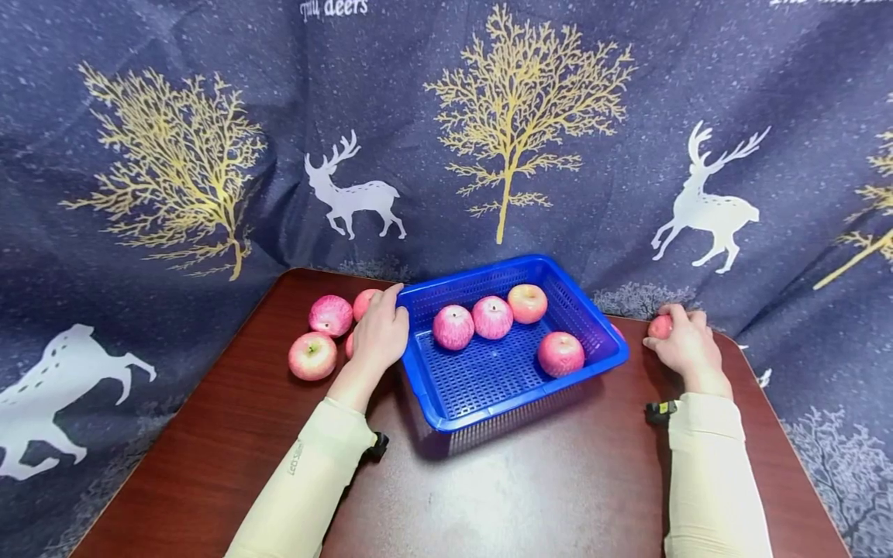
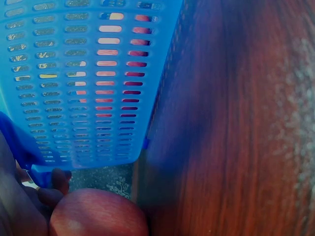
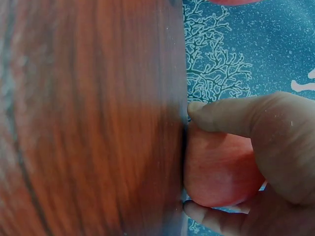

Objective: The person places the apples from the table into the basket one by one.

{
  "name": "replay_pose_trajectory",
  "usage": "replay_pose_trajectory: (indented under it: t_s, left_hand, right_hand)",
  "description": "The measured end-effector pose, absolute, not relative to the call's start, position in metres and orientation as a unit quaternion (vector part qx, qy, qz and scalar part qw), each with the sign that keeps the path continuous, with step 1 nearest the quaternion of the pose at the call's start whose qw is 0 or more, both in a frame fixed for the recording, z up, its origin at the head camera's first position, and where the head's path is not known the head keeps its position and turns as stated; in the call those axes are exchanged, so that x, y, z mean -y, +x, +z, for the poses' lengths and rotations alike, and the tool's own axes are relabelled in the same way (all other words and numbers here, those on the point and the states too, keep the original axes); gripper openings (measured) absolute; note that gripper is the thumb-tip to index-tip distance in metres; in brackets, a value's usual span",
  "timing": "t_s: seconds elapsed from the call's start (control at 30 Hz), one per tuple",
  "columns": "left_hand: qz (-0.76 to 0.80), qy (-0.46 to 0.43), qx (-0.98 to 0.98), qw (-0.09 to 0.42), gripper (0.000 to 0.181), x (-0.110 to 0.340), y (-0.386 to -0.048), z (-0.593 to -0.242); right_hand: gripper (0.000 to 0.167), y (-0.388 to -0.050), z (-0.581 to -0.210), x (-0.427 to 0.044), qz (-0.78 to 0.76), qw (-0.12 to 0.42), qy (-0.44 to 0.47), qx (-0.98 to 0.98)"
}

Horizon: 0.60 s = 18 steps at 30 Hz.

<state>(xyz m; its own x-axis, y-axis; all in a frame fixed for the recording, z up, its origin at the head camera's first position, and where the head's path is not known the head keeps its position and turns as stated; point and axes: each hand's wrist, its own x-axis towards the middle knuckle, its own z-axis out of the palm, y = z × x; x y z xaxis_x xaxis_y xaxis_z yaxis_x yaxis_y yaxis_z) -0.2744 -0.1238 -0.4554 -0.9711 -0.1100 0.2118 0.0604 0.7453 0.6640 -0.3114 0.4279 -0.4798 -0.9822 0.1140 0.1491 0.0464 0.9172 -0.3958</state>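
A blue basket (image 1: 481, 403) with several apples inside stands mid-table. At its left corner my left hand (image 1: 377, 333) grips the rim; in the left wrist view the fingertips (image 2: 60, 181) curl at the rim, above an apple (image 2: 98, 214). Several apples (image 1: 312, 356) lie left of the basket, some partly hidden by this hand. Near the table's back right edge, my right hand (image 1: 687, 349) holds a red apple (image 1: 660, 327). The right wrist view shows that apple (image 3: 221, 167) between the thumb and fingers of the hand (image 3: 285, 147).
Behind the basket's right side, part of another apple (image 1: 617, 333) shows. A dark blue cloth (image 1: 558, 209) with trees and deer hangs behind the brown table (image 1: 488, 504), close to its back edge.
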Motion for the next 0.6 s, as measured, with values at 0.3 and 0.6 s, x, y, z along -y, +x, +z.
replay_pose_trajectory:
  t_s: [0.3,0.6]
  left_hand:
    - [-0.356,0.014,0.927,0.12,0.055,0.1236,-0.2746,-0.4544]
    - [-0.357,0.009,0.926,0.125,0.055,0.1245,-0.2756,-0.4571]
  right_hand:
    - [0.073,-0.3089,-0.4793,-0.4286,0.19,0.1,-0.032,0.976]
    - [0.074,-0.3065,-0.4715,-0.4255,0.198,0.113,-0.04,0.973]
